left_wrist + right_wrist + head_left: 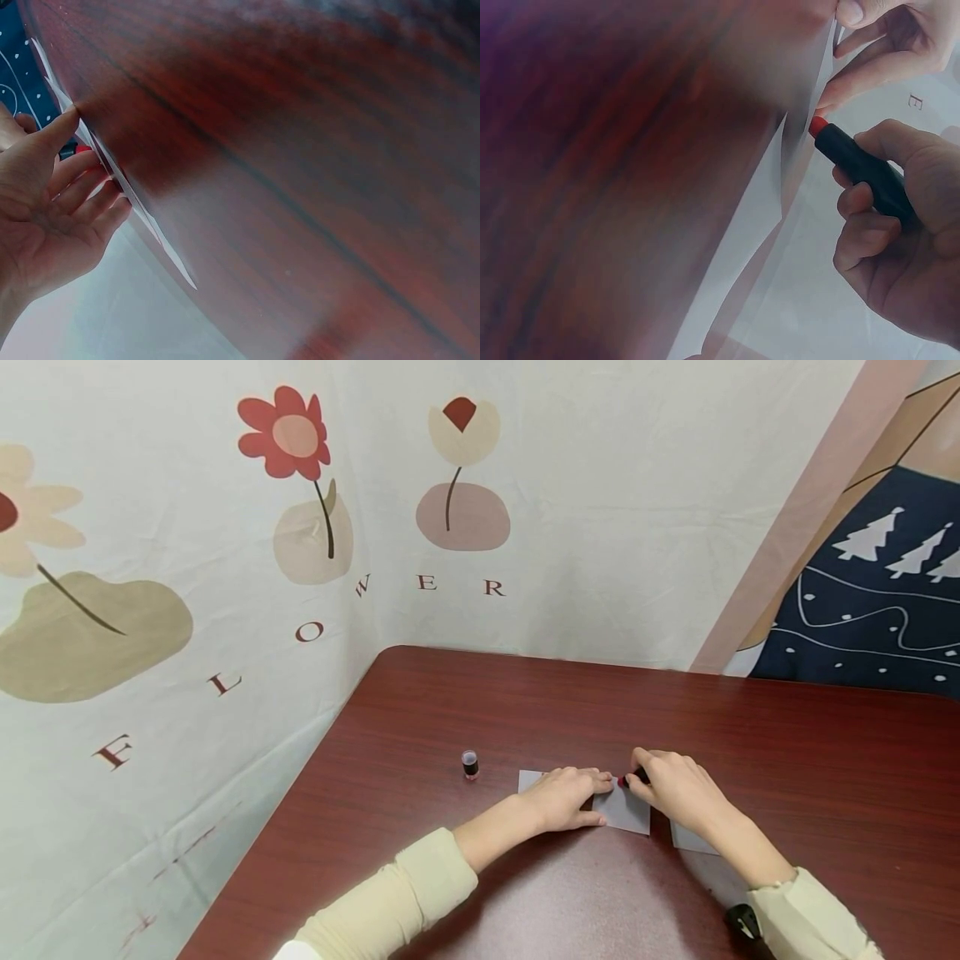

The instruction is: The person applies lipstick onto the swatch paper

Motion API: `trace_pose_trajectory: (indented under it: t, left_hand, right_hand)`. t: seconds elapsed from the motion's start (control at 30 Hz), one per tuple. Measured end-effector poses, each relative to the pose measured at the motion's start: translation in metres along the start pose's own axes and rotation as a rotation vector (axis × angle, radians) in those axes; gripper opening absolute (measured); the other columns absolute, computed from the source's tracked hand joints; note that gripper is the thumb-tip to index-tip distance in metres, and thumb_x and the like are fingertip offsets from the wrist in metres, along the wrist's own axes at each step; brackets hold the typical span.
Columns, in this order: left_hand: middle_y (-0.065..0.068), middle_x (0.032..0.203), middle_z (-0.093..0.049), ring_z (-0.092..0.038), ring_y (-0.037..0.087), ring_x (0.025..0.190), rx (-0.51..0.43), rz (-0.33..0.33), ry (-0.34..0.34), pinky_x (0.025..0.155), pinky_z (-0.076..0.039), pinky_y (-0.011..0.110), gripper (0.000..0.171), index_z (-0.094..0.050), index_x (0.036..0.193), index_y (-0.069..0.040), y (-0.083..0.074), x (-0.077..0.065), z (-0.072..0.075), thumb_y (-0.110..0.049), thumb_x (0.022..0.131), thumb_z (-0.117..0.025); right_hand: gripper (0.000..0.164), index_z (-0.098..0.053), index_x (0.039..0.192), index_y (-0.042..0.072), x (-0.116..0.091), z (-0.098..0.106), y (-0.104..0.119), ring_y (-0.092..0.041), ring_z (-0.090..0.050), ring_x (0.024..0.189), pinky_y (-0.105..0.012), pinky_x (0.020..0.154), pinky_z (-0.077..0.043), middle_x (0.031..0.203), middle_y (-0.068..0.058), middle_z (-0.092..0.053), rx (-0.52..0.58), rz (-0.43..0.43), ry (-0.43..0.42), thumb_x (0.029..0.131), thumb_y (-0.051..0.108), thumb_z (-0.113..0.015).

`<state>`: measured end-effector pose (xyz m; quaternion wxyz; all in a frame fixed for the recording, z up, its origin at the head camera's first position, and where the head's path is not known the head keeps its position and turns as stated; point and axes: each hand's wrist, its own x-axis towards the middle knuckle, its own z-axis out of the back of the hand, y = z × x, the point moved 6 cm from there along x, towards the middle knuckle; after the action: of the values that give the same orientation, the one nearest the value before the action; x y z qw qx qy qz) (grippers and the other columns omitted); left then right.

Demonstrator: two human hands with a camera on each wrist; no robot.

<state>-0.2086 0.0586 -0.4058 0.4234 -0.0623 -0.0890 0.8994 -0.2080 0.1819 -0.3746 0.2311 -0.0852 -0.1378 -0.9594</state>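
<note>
In the head view, my left hand [566, 797] lies with extended fingers on pale paper [628, 814], its fingertips beside the other hand's work. My right hand [678, 789] grips a black tube with a red tip [862, 166] between thumb and curled fingers. The red tip points down at the paper, right at its surface and close to the left fingertips in the right wrist view. Seen from the left wrist, straight fingers [88, 184] and thumb rest along the paper's edge [161, 236]. A corner of paper [529, 779] also shows left of the left hand.
Another pale sheet [693, 839] lies partly under the right forearm. A small cylinder [470, 765] with a clear top and black band stands to the left on the dark red table [420, 710]. A black object [742, 922] shows by the right sleeve. A flower-print cloth [600, 568] hangs behind.
</note>
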Motion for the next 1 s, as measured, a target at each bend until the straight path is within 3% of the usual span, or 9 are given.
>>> trace_pose_trajectory:
  t: [0.37,1.0]
  left_hand:
    - [-0.002,0.139,-0.046,-0.039,0.009,0.128,-0.009,0.005,-0.001,0.099,-0.036,0.027,0.049,-0.055,0.132,-0.012,0.001,0.0,0.001,-0.035,0.089,-0.063]
    - [-0.002,0.138,-0.047,-0.04,0.01,0.127,-0.011,0.004,0.0,0.099,-0.036,0.028,0.05,-0.054,0.133,-0.013,-0.001,-0.002,0.004,-0.034,0.089,-0.063]
  right_hand:
    - [0.008,-0.059,0.083,0.01,-0.002,-0.001,-0.003,-0.003,-0.04,0.048,-0.023,0.044,-0.035,0.066,0.006,-0.053,0.015,-0.004,-0.016,0.083,0.012,-0.067]
    - [0.013,-0.06,0.09,0.006,-0.009,-0.002,-0.01,-0.005,-0.039,0.048,-0.024,0.044,-0.034,0.07,0.003,-0.056,0.058,-0.031,0.033,0.083,0.013,-0.068]
